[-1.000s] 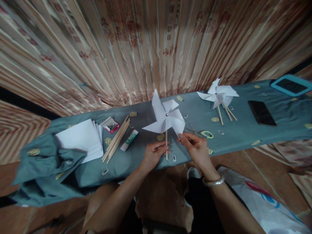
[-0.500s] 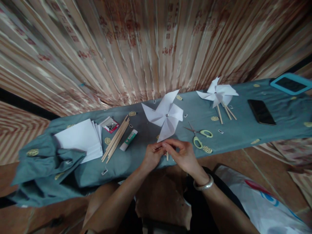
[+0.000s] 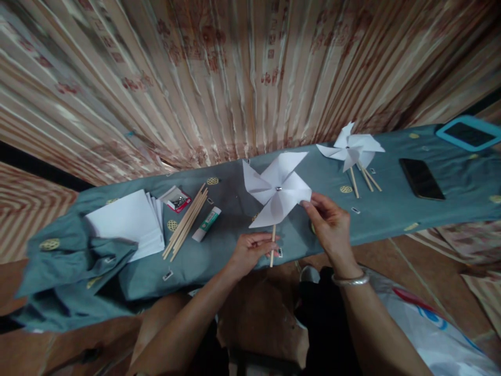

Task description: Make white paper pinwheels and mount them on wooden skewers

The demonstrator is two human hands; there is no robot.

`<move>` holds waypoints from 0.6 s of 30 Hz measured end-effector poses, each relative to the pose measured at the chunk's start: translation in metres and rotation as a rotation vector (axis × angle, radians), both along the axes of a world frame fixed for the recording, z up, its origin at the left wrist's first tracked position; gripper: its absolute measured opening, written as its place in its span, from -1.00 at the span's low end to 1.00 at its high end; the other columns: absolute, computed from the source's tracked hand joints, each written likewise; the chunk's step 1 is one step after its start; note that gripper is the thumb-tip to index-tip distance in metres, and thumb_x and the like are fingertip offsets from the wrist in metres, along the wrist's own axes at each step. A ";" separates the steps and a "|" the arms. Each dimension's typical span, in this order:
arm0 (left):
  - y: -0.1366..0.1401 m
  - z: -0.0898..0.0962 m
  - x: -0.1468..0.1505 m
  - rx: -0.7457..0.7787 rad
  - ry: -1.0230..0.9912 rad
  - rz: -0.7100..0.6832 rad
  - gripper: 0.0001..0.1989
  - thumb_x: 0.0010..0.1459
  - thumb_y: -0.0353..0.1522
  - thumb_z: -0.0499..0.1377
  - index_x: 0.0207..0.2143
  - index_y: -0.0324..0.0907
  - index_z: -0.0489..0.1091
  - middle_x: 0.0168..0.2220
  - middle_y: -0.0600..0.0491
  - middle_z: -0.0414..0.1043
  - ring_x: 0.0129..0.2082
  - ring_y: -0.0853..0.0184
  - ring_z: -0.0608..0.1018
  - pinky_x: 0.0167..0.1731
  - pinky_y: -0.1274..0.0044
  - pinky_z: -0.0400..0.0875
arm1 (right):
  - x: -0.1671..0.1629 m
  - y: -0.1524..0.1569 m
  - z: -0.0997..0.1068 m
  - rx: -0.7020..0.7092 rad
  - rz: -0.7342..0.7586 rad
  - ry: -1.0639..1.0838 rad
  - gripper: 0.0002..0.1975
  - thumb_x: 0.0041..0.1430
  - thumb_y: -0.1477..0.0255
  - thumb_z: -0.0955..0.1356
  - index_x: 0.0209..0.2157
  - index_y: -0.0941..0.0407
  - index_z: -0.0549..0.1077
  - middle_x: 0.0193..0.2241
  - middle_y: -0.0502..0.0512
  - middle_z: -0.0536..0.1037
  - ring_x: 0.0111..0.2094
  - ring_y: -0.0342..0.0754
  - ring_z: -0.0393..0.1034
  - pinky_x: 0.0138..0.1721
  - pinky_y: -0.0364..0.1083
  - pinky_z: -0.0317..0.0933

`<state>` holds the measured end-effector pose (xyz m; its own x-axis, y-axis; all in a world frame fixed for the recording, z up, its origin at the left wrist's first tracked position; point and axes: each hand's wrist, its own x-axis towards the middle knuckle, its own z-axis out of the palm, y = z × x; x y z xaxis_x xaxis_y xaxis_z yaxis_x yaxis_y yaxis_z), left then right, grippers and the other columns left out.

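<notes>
A white paper pinwheel (image 3: 276, 201) with a silver pin at its centre is held up over the cloth-covered table. My left hand (image 3: 250, 253) is closed on its wooden stick (image 3: 273, 245) below the blades. At the right blade, the thumb and fingers of my right hand (image 3: 331, 222) pinch the paper edge. The scissors seen earlier on the cloth are hidden behind my right hand.
Left on the cloth (image 3: 136, 282) lie white paper sheets (image 3: 125, 219), a box of pins (image 3: 176, 199), several wooden sticks (image 3: 186, 224) and a glue stick (image 3: 206, 224). Farther right are finished pinwheels (image 3: 352, 149), a phone (image 3: 421, 178) and a blue-framed tablet (image 3: 467, 133).
My right hand has left the stick and moved right and up to the blade. The pinwheel has shifted slightly right and its blades have turned. My left hand stays on the stick.
</notes>
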<state>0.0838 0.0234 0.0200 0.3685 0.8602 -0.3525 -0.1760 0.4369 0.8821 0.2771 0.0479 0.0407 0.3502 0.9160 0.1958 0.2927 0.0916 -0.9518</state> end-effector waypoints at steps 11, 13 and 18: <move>0.003 -0.011 -0.001 0.042 0.054 0.144 -0.62 -0.20 -0.21 0.43 -0.32 -0.26 0.61 -0.37 -0.02 0.61 -0.48 0.31 0.62 -0.36 0.48 0.53 | -0.025 -0.008 0.012 -0.095 0.010 0.260 -0.77 -0.13 0.31 0.50 -0.37 0.08 0.60 -0.63 -0.10 0.49 -0.60 -0.18 0.28 -0.52 -0.15 0.22; 0.004 -0.012 -0.001 0.051 0.054 0.156 -0.63 -0.19 -0.22 0.43 -0.33 -0.25 0.61 -0.37 -0.01 0.61 -0.48 0.31 0.62 -0.35 0.48 0.54 | -0.030 -0.009 0.010 -0.117 0.039 0.279 -0.77 -0.13 0.29 0.50 -0.38 0.08 0.60 -0.66 -0.12 0.44 -0.62 -0.20 0.22 -0.57 -0.17 0.15; 0.004 -0.013 0.000 0.072 0.049 0.168 -0.67 -0.19 -0.20 0.43 -0.36 -0.21 0.61 -0.38 0.03 0.59 -0.48 0.33 0.60 -0.34 0.48 0.53 | -0.041 -0.012 0.007 -0.201 0.145 0.326 -0.71 -0.11 0.18 0.50 -0.60 0.11 0.51 -0.70 -0.06 0.44 -0.67 -0.23 0.11 -0.66 -0.19 0.00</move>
<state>0.0840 0.0277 0.0065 0.2017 0.9316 -0.3023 -0.1970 0.3409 0.9192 0.2359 0.0358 0.0481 0.2290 0.9691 -0.0918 -0.0295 -0.0873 -0.9957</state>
